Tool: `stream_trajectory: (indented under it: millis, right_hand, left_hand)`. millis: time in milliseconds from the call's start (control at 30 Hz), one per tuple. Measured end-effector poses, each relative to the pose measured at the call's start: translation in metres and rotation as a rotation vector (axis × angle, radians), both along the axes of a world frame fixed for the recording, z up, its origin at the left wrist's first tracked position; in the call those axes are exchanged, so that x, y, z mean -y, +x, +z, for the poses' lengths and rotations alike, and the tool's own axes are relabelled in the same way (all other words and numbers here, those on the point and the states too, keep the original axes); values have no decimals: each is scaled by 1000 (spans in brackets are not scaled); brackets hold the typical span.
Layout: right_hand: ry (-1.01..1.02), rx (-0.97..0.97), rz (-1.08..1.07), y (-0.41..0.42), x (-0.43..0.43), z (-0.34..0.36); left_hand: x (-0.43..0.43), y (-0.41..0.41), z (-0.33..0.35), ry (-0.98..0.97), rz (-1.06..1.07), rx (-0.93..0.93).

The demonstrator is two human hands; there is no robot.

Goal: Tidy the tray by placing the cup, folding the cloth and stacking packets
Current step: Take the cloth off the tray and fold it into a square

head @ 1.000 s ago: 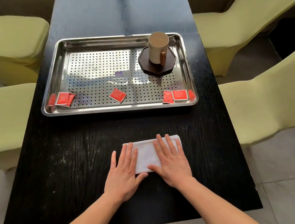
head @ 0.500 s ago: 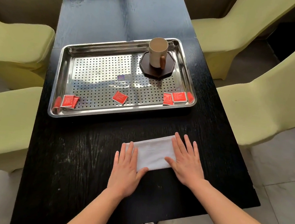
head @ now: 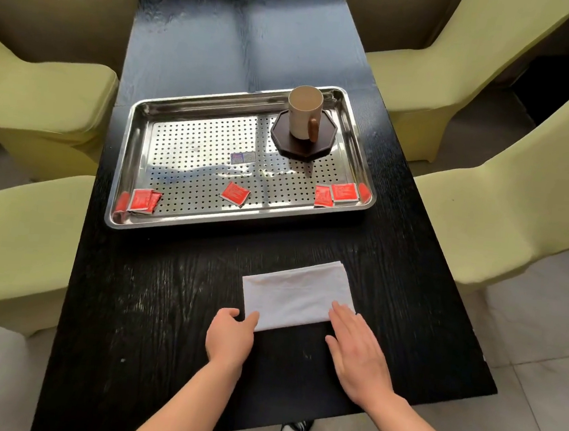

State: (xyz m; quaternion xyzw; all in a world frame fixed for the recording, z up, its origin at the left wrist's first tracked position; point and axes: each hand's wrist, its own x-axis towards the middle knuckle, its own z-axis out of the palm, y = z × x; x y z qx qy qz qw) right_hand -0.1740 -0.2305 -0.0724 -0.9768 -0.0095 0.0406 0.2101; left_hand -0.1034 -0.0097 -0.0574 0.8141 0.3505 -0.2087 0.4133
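The flat pressing seen a second ago has been ended: both hands have been drawn back to the near edge of the folded white cloth [head: 298,295], which lies on the black table [head: 165,308] in front of the steel tray [head: 241,224]. The right hand [head: 358,356] is kept flat, fingertips on the cloth's near right corner. The left hand [head: 231,338] is now curled at the near left corner, thumb on the cloth; whether the cloth is pinched cannot be told. Folding is judged done or nearly so.

The mug [head: 303,117] is set on its dark coaster [head: 302,148] in the tray; the red packets [head: 234,193] remain scattered, unstacked. Their print, and the tray's small sticker [head: 243,158], cannot be read.
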Motion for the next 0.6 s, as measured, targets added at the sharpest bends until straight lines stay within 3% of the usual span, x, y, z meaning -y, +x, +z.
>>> stream_trajectory:
  millis: [133,300,367,600]
  right_hand:
    - [120,-31,-22,14,-11,11]
    - [768,-327,-340,61,-51,29]
    - [923,-385,-418,75,-64,32]
    - [919,-491,-403,78,-71,28]
  left_hand:
    - [0,8,-2,-64,54,-16]
    - [2,9,1,30,27,4]
    - [3,10,1,46,27,18]
    - [2,12,1,-71,85,21]
